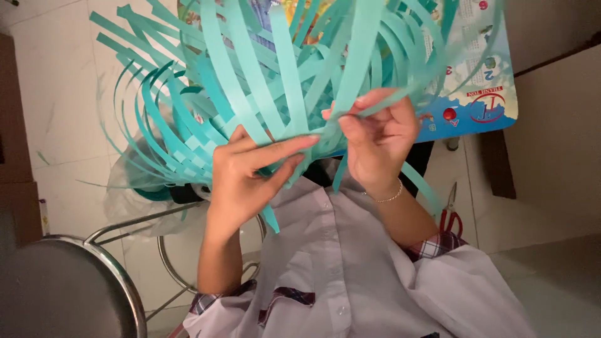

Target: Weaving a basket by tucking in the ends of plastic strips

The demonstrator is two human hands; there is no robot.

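Weaving teal paper strips (pixel 269 81), with only a small patch interlaced.
Left hand (pixel 250 178) pinches the woven centre; right hand (pixel 375 134) grips one strip; most ends fan loose.

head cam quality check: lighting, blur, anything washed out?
Head view: dim, uneven light, brightest on the floor tiles at upper left, darker toward the metal stool at lower left. Teal paper strips look soft toward their tips; left hand and right hand are reasonably sharp. No blown-out glare.
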